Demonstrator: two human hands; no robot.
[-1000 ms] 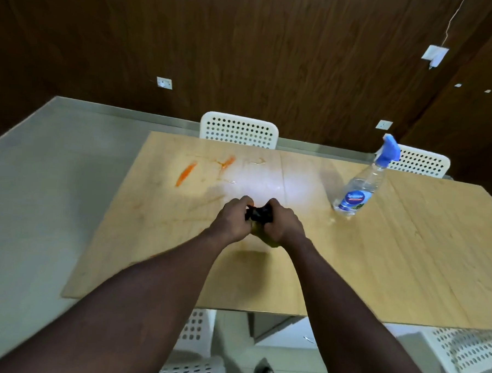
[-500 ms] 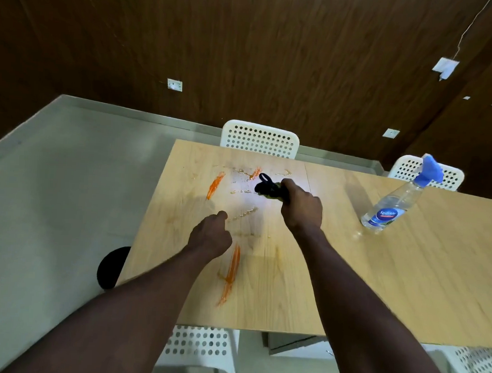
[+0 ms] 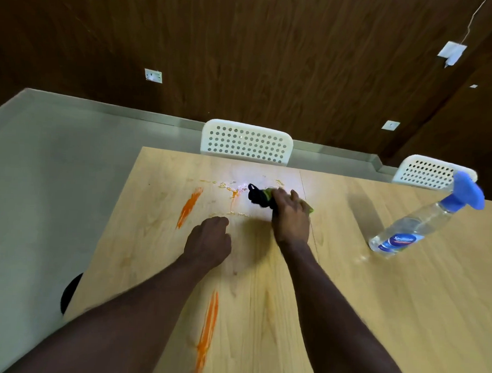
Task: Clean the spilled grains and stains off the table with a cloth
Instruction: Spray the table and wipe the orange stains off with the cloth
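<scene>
The spray bottle (image 3: 416, 226) stands in the way on the worktop (image 3: 374, 321). Between the bottle and our right hand (image 3: 290, 217), which grips the cloth (image 3: 260, 197), runs a strip of bare wood, room for a hand. Nearer us than the bottle the boards lie open. Just behind the bottle a white chair (image 3: 422, 172) backs the far edge; well left, our curled left hand (image 3: 207, 241) takes room.

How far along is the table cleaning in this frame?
Done: nothing looks wiped clean yet. In hand: the right hand holds the cloth on the table beside the scattered grains. Left: those grains, the far orange streak and the near orange streak.
</scene>
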